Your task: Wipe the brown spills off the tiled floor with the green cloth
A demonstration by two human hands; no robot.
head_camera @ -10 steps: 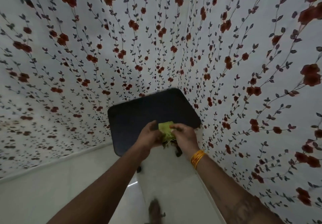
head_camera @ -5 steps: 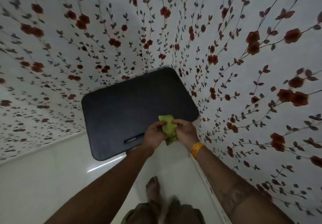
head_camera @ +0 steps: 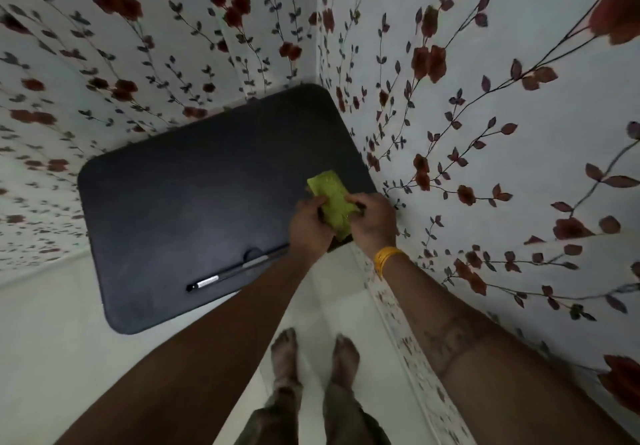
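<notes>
A folded green cloth is held between both hands over the near right corner of a black table. My left hand grips its left side and my right hand, with a yellow bangle on the wrist, grips its right side. The cloth's upper end sticks out past the fingers. The white tiled floor shows below the hands, with my two bare feet on it. No brown spill is visible in this view.
The black table fills the room's corner, with a black and silver pen lying in a groove near its front edge. Floral-patterned walls close in at the back and right. More white floor lies to the left.
The view has tilted down, so the table, floor and feet show more. Both hands stay on the cloth, which now sits over the table's right corner.
</notes>
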